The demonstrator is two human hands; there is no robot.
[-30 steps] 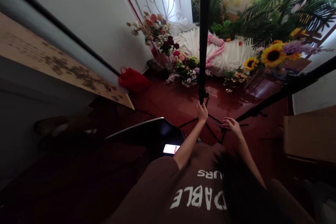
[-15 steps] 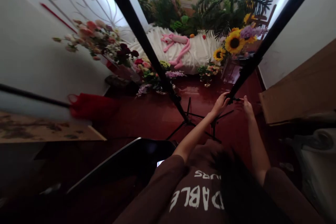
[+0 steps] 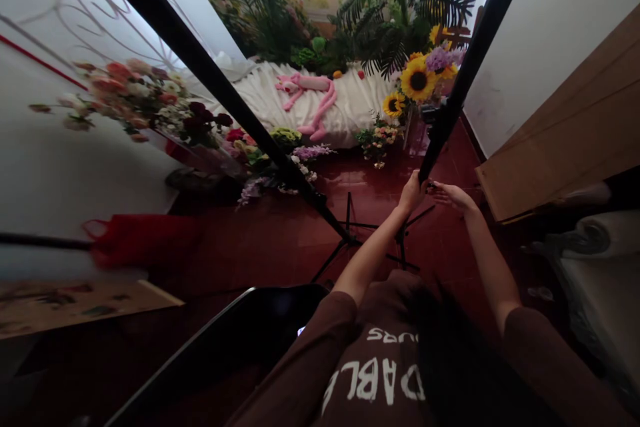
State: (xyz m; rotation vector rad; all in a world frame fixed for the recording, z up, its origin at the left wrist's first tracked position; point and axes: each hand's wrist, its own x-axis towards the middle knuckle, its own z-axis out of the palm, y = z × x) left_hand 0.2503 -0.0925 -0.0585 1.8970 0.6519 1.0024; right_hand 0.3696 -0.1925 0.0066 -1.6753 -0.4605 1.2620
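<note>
My left hand (image 3: 411, 193) is wrapped round a black light stand pole (image 3: 453, 107), low down above its spread legs. On the other side of the same pole, my right hand (image 3: 454, 197) has its fingers stretched toward the pole, the tips at a small dark tightening knob (image 3: 431, 185). The fingertips seem to pinch the knob, though it is dim there. A second black stand pole (image 3: 225, 90) slants down on the left, no hand on it. Its legs (image 3: 349, 213) stand on the floor close to those of the first.
Behind the stands, a pink plush toy (image 3: 313, 85) lies on white draped cloth (image 3: 350, 107). Flowers (image 3: 125, 90) and sunflowers (image 3: 418, 79) flank it. A red bag (image 3: 135, 240) is left, a brown board (image 3: 565, 120) right, and a dark panel (image 3: 240, 320) near my left side.
The view has swung, so the scene sits further left and slightly lower. My left hand still holds the pole. My right hand has turned, its fingers now pointing across toward the pole.
</note>
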